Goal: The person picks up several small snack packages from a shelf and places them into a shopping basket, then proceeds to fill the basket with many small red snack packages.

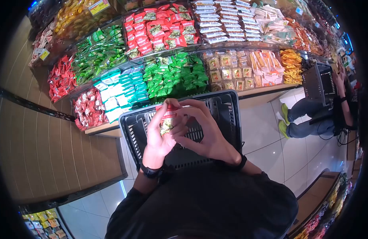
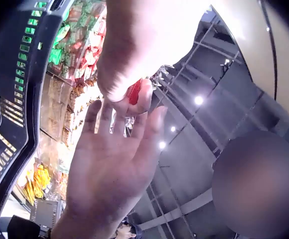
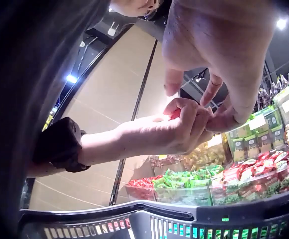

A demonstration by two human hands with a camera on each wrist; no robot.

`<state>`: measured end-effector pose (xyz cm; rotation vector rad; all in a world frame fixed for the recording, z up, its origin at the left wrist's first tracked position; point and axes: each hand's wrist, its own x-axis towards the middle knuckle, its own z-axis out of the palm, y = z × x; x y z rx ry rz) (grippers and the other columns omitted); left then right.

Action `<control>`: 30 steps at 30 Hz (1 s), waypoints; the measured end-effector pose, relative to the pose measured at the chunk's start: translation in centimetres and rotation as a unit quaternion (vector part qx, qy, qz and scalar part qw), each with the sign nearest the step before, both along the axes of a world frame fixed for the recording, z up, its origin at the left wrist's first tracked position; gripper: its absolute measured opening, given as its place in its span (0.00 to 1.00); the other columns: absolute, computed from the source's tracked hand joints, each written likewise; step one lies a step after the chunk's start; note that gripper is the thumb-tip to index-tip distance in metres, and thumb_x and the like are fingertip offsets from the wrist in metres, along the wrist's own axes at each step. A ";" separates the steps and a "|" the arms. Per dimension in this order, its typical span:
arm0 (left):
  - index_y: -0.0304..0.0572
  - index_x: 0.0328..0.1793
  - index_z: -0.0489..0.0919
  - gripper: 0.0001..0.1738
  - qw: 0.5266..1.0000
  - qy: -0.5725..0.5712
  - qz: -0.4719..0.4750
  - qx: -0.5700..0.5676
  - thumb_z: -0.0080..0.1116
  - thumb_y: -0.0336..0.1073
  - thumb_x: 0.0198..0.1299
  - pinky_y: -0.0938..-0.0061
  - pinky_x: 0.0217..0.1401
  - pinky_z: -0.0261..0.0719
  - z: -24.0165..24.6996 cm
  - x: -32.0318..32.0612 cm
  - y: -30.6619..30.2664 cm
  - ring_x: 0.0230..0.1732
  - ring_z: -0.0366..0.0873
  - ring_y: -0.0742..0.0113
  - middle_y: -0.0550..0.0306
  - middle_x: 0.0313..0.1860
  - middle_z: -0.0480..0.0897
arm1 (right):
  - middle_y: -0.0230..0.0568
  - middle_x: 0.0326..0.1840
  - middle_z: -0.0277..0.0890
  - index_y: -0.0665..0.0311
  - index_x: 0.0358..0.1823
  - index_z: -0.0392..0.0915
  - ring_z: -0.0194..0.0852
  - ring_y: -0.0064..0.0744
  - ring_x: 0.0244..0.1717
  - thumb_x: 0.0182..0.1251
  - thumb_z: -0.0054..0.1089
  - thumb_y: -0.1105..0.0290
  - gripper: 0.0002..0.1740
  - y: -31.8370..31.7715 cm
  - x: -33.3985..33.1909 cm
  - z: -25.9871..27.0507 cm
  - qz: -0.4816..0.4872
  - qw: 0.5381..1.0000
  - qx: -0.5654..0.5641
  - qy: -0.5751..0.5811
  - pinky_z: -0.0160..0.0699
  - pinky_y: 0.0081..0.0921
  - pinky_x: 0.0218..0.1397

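left hand (image 1: 157,139): fingers curled | right hand (image 1: 208,137): fingers loosely bent | hands close together

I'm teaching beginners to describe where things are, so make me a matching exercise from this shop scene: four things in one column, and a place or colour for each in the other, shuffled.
Things
1. The small packet
2. The basket
3. The other person's shoes
4. The pile of red packets

Places and colours
A. On the display, next to stacked white packets
B. Yellow-green
C. Held in the fingers of the left hand
D. Dark, beneath the left hand and the right hand

Right pairs: 1-C, 2-D, 3-B, 4-A.
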<state>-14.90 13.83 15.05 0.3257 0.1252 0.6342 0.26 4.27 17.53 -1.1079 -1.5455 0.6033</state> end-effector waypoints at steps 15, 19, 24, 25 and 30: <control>0.39 0.68 0.74 0.36 0.993 0.056 0.066 0.079 0.32 0.64 0.82 0.77 0.17 0.59 3.5 0.5 -2.8 0.16 0.63 0.73 0.56 0.28 0.77 | 0.55 0.73 0.64 0.60 0.67 0.74 0.68 0.55 0.72 0.56 0.80 0.70 0.36 -0.1 -2.0 -0.2 -0.068 0.993 0.094 -0.031 0.72 0.46 0.72; 0.39 0.66 0.74 0.35 0.993 0.033 0.061 0.092 0.31 0.62 0.82 0.79 0.19 0.63 4.1 0.1 -3.0 0.18 0.66 0.73 0.55 0.30 0.78 | 0.56 0.73 0.63 0.60 0.66 0.74 0.68 0.55 0.72 0.55 0.80 0.70 0.36 0.1 -2.3 -0.3 -0.060 0.992 0.106 -0.025 0.72 0.46 0.72; 0.39 0.69 0.72 0.36 0.996 0.005 0.057 0.073 0.29 0.63 0.83 0.78 0.17 0.61 3.9 0.1 -2.9 0.16 0.64 0.73 0.53 0.30 0.78 | 0.56 0.73 0.63 0.60 0.66 0.74 0.67 0.55 0.73 0.55 0.80 0.70 0.36 0.1 -2.7 -0.2 -0.060 0.993 0.102 -0.011 0.71 0.46 0.73; 0.40 0.72 0.71 0.37 0.996 0.006 0.057 0.062 0.28 0.64 0.83 0.77 0.16 0.60 3.9 0.1 -3.0 0.15 0.63 0.73 0.53 0.28 0.78 | 0.56 0.73 0.63 0.60 0.66 0.74 0.66 0.55 0.73 0.55 0.80 0.70 0.36 0.2 -2.7 -0.2 -0.062 0.992 0.107 -0.018 0.70 0.46 0.73; 0.40 0.74 0.69 0.36 0.998 0.010 0.055 0.041 0.28 0.63 0.83 0.77 0.16 0.61 4.2 0.1 -3.0 0.15 0.64 0.73 0.51 0.31 0.79 | 0.56 0.73 0.63 0.60 0.67 0.73 0.65 0.55 0.74 0.55 0.80 0.70 0.37 0.0 -2.8 -0.2 -0.067 0.992 0.106 -0.025 0.68 0.47 0.74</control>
